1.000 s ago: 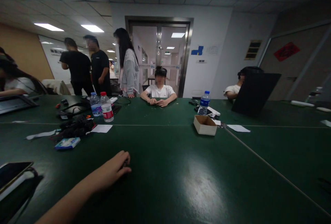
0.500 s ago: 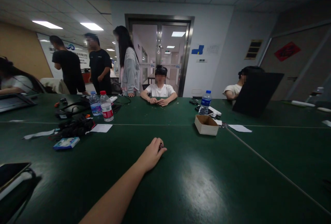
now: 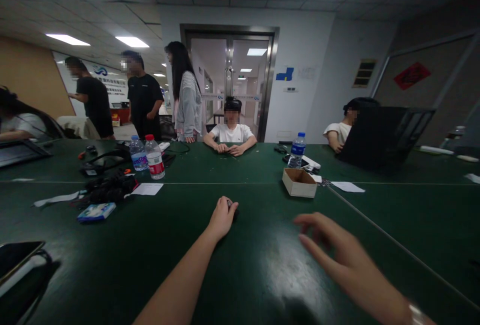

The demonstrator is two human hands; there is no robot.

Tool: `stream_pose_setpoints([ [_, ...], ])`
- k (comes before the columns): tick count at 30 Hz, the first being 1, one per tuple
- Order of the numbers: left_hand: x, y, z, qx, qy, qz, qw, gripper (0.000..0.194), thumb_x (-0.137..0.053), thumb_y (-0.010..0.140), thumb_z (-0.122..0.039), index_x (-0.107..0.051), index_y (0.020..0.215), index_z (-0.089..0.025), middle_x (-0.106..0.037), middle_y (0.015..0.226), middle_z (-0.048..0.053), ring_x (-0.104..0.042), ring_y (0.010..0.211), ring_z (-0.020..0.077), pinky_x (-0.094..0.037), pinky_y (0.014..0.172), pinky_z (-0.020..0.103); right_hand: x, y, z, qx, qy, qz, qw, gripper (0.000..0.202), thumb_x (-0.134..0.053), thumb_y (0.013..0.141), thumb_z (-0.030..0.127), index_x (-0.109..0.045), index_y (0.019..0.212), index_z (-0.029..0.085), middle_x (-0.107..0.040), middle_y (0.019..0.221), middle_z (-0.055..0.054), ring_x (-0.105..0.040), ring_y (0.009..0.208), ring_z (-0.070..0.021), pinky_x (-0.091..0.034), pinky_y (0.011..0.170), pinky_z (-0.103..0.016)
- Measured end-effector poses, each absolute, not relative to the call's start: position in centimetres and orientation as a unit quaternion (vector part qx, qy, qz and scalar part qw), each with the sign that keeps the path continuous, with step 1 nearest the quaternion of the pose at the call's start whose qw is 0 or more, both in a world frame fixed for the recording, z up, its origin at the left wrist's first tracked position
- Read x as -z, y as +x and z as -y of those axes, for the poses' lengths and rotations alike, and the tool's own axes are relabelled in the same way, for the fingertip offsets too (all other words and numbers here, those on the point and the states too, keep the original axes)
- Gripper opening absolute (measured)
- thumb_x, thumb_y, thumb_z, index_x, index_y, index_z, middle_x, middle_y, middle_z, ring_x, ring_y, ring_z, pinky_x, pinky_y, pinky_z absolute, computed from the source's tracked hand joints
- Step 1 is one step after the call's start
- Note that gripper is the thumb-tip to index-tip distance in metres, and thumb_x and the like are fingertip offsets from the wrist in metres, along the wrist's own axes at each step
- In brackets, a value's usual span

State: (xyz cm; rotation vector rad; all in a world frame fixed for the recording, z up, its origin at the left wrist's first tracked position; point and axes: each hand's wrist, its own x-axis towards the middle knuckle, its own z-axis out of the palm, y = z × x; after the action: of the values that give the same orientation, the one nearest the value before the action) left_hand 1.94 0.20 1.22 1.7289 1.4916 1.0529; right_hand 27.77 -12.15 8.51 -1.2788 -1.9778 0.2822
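Gripping a small dark object point(image 3: 229, 204), your left hand point(image 3: 220, 219) is left of open whitish cardboard box point(image 3: 300, 190). Right hand point(image 3: 347, 255), half-open, seems empty, nearer the box.

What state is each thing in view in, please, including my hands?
Left hand: closed around a small dark object
Right hand: open, fingers parted, holding nothing
Cardboard box: upright, open-topped
Red-capped bottle: upright, capped
Blue-capped bottle beside it: upright, capped
Blue-capped bottle behind the box: upright, capped
Blue packet: lying flat, opened or sealed unclear
Ceiling lights: on
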Motion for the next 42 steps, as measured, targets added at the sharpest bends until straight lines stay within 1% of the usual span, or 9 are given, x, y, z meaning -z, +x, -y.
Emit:
stream_pose_setpoints([
  [3, -1.0, 1.8, -0.3, -0.415, 0.648, -0.552, 0.322, 0.028, -0.042, 0.084, -0.046, -0.049, 0.086, -0.019, -0.052, 0.09, 0.006, -0.05, 0.083, 0.0191, -0.036, 0.074, 0.029, -6.6, 22.5, 6.7, -0.212, -0.524, 0.768, 0.303, 0.044, -0.068, 0.074, 0.021, -0.052, 0.115, 0.024, -0.055, 0.103, -0.008, -0.055, 0.063, -0.015, -0.048, 0.055, -0.029],
  [5, -0.8, 1.5, -0.5, -0.436, 0.634, -0.546, 0.332, 0.025, -0.042, 0.084, -0.043, -0.048, 0.085, -0.019, -0.052, 0.086, 0.004, -0.05, 0.083, 0.0183, -0.036, 0.075, 0.028, -4.7, 19.2, 3.0, -0.26, -0.522, 0.752, 0.309, 0.056, -0.075, 0.064, 0.017, -0.051, 0.115, 0.021, -0.056, 0.1, -0.008, -0.055, 0.064, -0.0154, -0.047, 0.058, -0.029],
  [7, -0.5, 1.3, -1.0, -0.462, 0.606, -0.548, 0.346, 0.025, -0.042, 0.084, -0.043, -0.048, 0.085, -0.019, -0.051, 0.082, 0.003, -0.049, 0.081, 0.0174, -0.037, 0.074, 0.028, -3.1, 16.7, 0.2, -0.32, -0.498, 0.735, 0.33, 0.052, -0.072, 0.067, 0.016, -0.05, 0.114, 0.021, -0.06, 0.088, -0.003, -0.056, 0.063, -0.015, -0.046, 0.058, -0.027],
  [10, 0.0, 1.0, -1.8, -0.494, 0.56, -0.548, 0.377, 0.027, -0.044, 0.084, -0.045, -0.048, 0.087, -0.018, -0.051, 0.079, 0.002, -0.05, 0.075, 0.0158, -0.039, 0.07, 0.026, -1.6, 14.7, -1.8, -0.395, -0.45, 0.715, 0.363, 0.033, -0.065, 0.072, 0.012, -0.055, 0.103, 0.02, -0.059, 0.073, 0.001, -0.057, 0.061, -0.0137, -0.046, 0.056, -0.025],
  [13, 0.3, 0.9, -2.2, -0.512, 0.522, -0.539, 0.418, 0.03, -0.046, 0.082, -0.048, -0.048, 0.088, -0.019, -0.05, 0.075, 0.0, -0.048, 0.067, 0.0132, -0.039, 0.063, 0.024, -0.8, 14.2, -2.2, -0.442, -0.404, 0.693, 0.402, 0.024, -0.062, 0.074, 0.013, -0.057, 0.097, 0.018, -0.057, 0.069, 0.002, -0.058, 0.061, -0.0133, -0.046, 0.055, -0.024],
  [18, 0.2, 0.8, -2.3, -0.517, 0.503, -0.507, 0.472, 0.031, -0.044, 0.082, -0.047, -0.05, 0.084, -0.017, -0.046, 0.072, -0.001, -0.044, 0.057, 0.0088, -0.033, 0.05, 0.018, -0.1, 14.9, -2.2, -0.513, -0.347, 0.651, 0.44, 0.027, -0.065, 0.073, 0.026, -0.056, 0.097, 0.016, -0.055, 0.068, 0.002, -0.058, 0.061, -0.0131, -0.048, 0.055, -0.024],
  [25, 0.8, 0.3, -2.6, -0.549, 0.503, -0.451, 0.493, 0.034, -0.057, 0.074, -0.045, -0.056, 0.089, -0.015, -0.052, 0.077, 0.001, -0.046, 0.059, 0.008, -0.037, 0.052, 0.018, -0.1, 15.2, -2.1, -0.529, -0.346, 0.598, 0.492, 0.039, -0.069, 0.066, 0.032, -0.051, 0.098, 0.018, -0.054, 0.075, 0.002, -0.058, 0.056, -0.0113, -0.047, 0.048, -0.023],
  [33, 0.8, 0.1, -2.6, -0.589, 0.467, -0.431, 0.499, 0.034, -0.063, 0.07, -0.042, -0.057, 0.091, -0.016, -0.056, 0.086, 0.004, -0.052, 0.069, 0.0112, -0.041, 0.057, 0.02, 0.0, 15.3, -2.5, -0.519, -0.371, 0.574, 0.514, 0.037, -0.067, 0.067, 0.039, -0.052, 0.092, 0.016, -0.055, 0.063, 0.003, -0.055, 0.049, -0.0111, -0.045, 0.044, -0.021],
  [42, 0.2, 0.2, -1.9, -0.568, 0.486, -0.422, 0.513, 0.032, -0.067, 0.068, -0.038, -0.06, 0.091, -0.016, -0.058, 0.088, 0.005, -0.054, 0.074, 0.0126, -0.043, 0.064, 0.023, -0.1, 15.5, -2.4, -0.526, -0.368, 0.576, 0.506, 0.036, -0.067, 0.068, 0.037, -0.054, 0.094, 0.016, -0.057, 0.066, 0.001, -0.057, 0.052, -0.0115, -0.046, 0.047, -0.022],
])
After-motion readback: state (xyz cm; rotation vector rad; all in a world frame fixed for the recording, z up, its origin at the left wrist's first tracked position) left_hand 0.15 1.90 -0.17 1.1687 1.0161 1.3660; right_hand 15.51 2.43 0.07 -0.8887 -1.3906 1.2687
